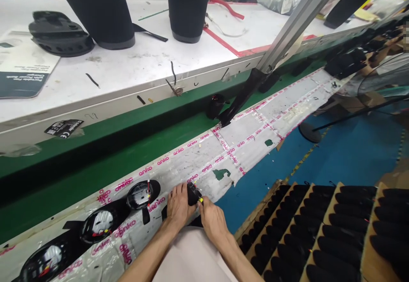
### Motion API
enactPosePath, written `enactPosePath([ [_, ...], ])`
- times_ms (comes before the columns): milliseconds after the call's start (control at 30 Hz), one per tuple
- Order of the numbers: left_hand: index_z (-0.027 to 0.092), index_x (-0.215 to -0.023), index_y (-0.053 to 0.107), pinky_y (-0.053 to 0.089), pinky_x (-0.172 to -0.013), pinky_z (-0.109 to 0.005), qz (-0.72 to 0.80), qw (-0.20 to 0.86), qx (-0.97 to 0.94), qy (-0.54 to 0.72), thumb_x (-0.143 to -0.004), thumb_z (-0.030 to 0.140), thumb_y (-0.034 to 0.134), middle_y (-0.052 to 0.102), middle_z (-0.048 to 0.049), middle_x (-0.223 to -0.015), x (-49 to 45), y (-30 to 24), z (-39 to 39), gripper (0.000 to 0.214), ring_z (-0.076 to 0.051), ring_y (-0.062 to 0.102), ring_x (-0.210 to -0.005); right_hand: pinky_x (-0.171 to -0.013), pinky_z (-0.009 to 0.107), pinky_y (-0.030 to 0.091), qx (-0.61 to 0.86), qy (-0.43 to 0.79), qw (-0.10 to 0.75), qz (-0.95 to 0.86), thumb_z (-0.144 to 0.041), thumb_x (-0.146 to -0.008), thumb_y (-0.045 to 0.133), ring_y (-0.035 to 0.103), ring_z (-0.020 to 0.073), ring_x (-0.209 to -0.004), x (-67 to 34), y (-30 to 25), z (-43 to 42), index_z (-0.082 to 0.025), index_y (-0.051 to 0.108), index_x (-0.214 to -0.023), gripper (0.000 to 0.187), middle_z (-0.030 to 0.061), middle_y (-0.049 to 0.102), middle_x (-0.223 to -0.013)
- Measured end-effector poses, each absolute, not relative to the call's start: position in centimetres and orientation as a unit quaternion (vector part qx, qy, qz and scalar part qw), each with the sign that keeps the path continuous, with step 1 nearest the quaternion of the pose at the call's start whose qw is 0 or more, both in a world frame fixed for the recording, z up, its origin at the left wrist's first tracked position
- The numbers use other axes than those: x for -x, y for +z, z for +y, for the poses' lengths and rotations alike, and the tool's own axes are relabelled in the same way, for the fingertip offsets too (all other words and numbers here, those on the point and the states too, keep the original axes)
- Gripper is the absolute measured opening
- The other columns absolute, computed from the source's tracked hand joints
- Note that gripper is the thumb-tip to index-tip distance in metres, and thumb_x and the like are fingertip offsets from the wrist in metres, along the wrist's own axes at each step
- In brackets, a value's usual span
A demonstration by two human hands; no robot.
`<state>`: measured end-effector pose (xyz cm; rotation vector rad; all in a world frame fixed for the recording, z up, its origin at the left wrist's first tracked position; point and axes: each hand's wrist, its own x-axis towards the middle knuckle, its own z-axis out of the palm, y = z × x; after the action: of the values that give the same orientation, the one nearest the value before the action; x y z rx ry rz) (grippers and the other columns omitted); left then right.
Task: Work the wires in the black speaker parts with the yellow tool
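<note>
Head: black part [193, 194] between fingers [183, 192].

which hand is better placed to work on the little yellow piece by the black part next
Probably the right hand: its fingers are right at the yellow piece, while the left hand holds the black part from the other side.
</note>
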<state>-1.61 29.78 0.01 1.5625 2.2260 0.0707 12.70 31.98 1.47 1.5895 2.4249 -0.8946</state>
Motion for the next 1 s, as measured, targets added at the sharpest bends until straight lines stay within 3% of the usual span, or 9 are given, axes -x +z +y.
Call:
enactPosePath([
  [500, 0.011, -0.137, 0.047, 0.048, -0.093, -0.04, 0.8, 0.241, -0.548, 0.041, -0.074, 0.034, 0.066, 0.063, -0.0148, -0.126, 1.4, -0.4, 29.9, 0.07, -0.031, 0.061, -0.114, -0.065, 0.028, 0.046, -0.511, -0.281, 0.147, 0.799, -0.023, -0.106, 0.033, 0.075, 0.0234, -0.085, -12.0, 1.8, 32.7, -0.018, 0.057, -0.111, 0.025, 0.0093, 0.077, -0.093],
  [733, 0.007, -0.138, 0.046, 0.05, -0.092, -0.041, 0.801, 0.221, -0.555, 0.029, -0.078, 0.033, 0.065, 0.064, -0.016, -0.123, 0.8, -0.6, 29.9, 0.068, -0.032, 0.061, -0.111, -0.069, 0.031, 0.051, -0.498, -0.285, 0.177, 0.799, -0.016, -0.103, 0.035, 0.075, 0.0261, -0.089, -11.4, 2.2, 33.5, -0.01, 0.057, -0.12, 0.028, 0.0158, 0.076, -0.095],
  [1000, 0.01, -0.136, 0.047, 0.05, -0.089, -0.039, 0.805, 0.229, -0.547, 0.035, -0.078, 0.033, 0.067, 0.064, -0.016, -0.123, 0.9, -0.7, 30.0, 0.066, -0.031, 0.062, -0.111, -0.069, 0.027, 0.049, -0.494, -0.301, 0.142, 0.803, -0.023, -0.105, 0.038, 0.075, 0.0229, -0.087, -12.0, 1.1, 33.5, -0.014, 0.059, -0.116, 0.025, 0.0118, 0.077, -0.092],
])
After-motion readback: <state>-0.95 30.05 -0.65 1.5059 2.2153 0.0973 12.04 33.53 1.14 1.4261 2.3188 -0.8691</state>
